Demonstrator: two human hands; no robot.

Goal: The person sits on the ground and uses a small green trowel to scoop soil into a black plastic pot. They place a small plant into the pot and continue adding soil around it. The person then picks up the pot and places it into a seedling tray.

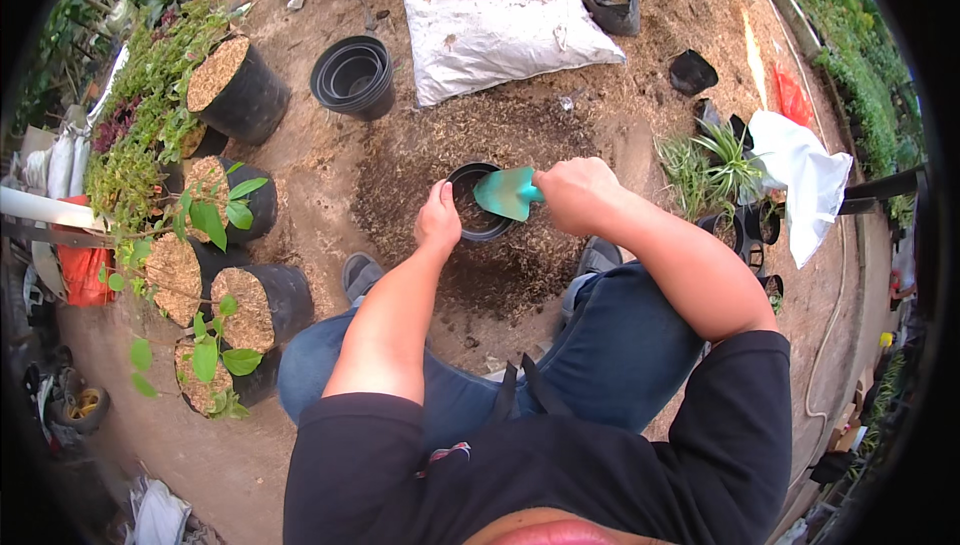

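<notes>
Between my knees is a round black plastic pot (487, 233), with dark material showing inside. My left hand (438, 216) grips the pot's left rim, thumb on top. In my right hand (576, 194) is the handle of a green garden trowel (507, 193), whose blade lies over the pot's right side and opening. Loose brown growing mix (405, 170) spreads on the ground around and beyond the pot. The blade hides part of the pot's inside.
Nested black pots (354, 80) stand ahead to the left, near a large white sack (502, 35). Filled black grow bags (262, 305), some beside leafy stems, line the left. On the right are a spider plant (727, 162), small black pots (724, 230) and a white plastic bag (799, 177).
</notes>
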